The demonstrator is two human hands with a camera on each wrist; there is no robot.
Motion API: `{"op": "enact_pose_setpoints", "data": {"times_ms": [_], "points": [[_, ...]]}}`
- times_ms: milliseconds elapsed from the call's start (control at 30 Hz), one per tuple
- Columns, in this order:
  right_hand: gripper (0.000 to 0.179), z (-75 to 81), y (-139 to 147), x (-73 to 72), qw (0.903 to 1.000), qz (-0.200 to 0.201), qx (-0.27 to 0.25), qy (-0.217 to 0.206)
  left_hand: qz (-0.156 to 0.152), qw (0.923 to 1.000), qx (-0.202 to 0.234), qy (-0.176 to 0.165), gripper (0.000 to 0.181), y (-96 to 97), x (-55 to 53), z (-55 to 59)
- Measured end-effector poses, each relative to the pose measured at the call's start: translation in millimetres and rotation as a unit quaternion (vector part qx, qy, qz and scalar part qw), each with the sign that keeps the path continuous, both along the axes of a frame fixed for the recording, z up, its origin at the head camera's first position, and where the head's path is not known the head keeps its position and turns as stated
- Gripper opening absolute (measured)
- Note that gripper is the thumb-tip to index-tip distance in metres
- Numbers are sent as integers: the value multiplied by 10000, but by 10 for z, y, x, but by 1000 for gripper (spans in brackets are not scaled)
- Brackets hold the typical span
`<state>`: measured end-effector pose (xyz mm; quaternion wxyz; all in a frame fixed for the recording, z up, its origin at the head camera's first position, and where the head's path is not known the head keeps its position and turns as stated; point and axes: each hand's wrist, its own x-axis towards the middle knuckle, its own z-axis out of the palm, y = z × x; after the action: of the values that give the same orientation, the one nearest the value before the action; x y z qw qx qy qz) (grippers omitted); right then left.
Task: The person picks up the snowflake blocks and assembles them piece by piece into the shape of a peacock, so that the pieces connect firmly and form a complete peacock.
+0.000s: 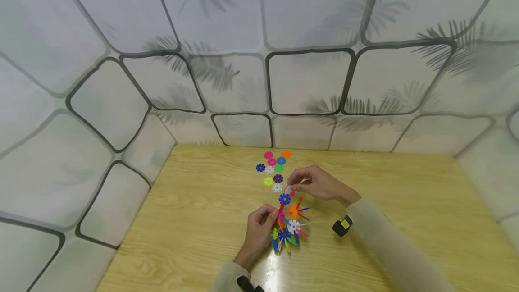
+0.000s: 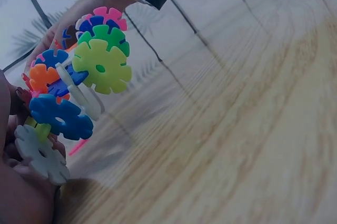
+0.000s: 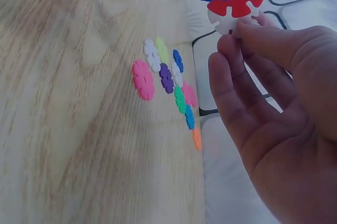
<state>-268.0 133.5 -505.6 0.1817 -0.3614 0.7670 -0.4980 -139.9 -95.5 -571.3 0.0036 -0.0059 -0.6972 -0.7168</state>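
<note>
My left hand [image 1: 257, 228] grips the side of a cluster of interlocked snowflake discs [image 1: 293, 226] in many colours, held over the table. A blue disc [image 1: 284, 199] sits at its upper end, joined to a red disc [image 3: 239, 6] in the right wrist view. My right hand [image 1: 320, 184] pinches a white snowflake disc [image 3: 225, 21] between thumb and fingers, against the red one's edge. How deeply the two slots interlock, I cannot tell. The left wrist view shows yellow-green [image 2: 101, 67] and blue discs [image 2: 61, 116] on the cluster's outside; the left fingers are partly hidden behind it.
Several loose snowflake discs lie flat on the wooden table [image 1: 194, 202] beyond the hands, among them a yellow disc [image 1: 269, 181], a purple disc [image 1: 278, 178] and an orange disc [image 1: 286, 153]. A patterned wall [image 1: 308, 84] rises behind the table's far edge.
</note>
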Motion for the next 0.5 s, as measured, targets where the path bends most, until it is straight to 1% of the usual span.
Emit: {"op": "enact_pose_setpoints", "data": {"times_ms": [67,267,400,500], "points": [[10,30,-5,4,10000,76,59,16,-33,10000,-49,9,20,-2,2,6],[10,113,-12,9,9993,278,202,-127,-169,9997,-139,-96,21,-13,-10,-12],[9,80,-3,-1,9993,338,182,-15,-177,9997,-117,-108,20,-24,-21,-40],[9,44,6,13,9997,209,124,95,-123,9997,-41,-193,20,-23,-27,-46]]}}
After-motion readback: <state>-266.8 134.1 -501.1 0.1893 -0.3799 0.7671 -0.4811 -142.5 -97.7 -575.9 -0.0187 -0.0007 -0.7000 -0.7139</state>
